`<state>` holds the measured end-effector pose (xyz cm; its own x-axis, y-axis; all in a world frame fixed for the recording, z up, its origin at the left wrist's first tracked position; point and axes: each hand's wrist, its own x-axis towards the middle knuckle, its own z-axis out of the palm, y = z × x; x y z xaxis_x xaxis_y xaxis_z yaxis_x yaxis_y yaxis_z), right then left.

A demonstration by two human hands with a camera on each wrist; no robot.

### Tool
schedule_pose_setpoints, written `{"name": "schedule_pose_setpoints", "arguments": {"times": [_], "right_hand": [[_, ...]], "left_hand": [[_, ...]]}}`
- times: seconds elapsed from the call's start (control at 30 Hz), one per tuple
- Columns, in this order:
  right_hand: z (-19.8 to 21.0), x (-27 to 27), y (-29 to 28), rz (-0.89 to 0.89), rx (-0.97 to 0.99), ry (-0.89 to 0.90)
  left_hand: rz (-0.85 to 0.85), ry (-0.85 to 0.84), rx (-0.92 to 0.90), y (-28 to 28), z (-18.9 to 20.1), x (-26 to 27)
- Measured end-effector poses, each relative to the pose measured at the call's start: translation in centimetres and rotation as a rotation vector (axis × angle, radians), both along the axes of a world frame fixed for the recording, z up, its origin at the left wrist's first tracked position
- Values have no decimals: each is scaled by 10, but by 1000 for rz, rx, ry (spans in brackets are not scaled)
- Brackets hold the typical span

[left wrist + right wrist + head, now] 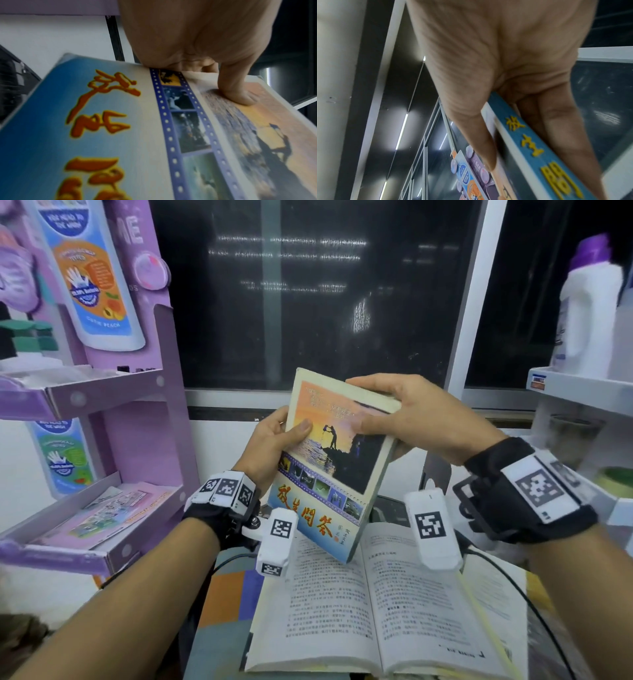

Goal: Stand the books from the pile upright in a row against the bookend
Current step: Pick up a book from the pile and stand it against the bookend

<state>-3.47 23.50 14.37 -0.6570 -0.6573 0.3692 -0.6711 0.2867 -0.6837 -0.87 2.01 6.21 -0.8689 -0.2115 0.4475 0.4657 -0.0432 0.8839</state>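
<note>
A: Where is the book now?

B: The paperback book is in the air, above an open book that lies flat with its printed pages up. It is tilted, and the sunset cover faces the person.

A: Who holds it?

B: Both hands. The left hand grips the left edge, with the thumb pressed on the cover and the other fingers behind. The right hand grips the far right corner; its thumb lies on the cover and the fingers curl around the blue spine.

A: What is around?

B: On the left is a purple display shelf. On the right a white bottle with a purple cap stands on a pale shelf. Far behind is a dark window.
</note>
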Motion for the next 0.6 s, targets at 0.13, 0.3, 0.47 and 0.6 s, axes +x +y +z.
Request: {"name": "schedule_pose_setpoints", "arguments": {"times": [0.13,0.3,0.47,0.6], "right_hand": [[9,-2,-6,-82,49,109],[3,-16,-18,-209,98,226],[-11,-43,-38,-326,97,256],[-25,-67,-59,-411,97,271]], "left_hand": [[-6,-19,-62,-1,6,-13],[168,-113,-187,-20,1,-34],[338,-278,-246,-49,-24,-50],[340,-387,-250,-62,-42,-58]]}}
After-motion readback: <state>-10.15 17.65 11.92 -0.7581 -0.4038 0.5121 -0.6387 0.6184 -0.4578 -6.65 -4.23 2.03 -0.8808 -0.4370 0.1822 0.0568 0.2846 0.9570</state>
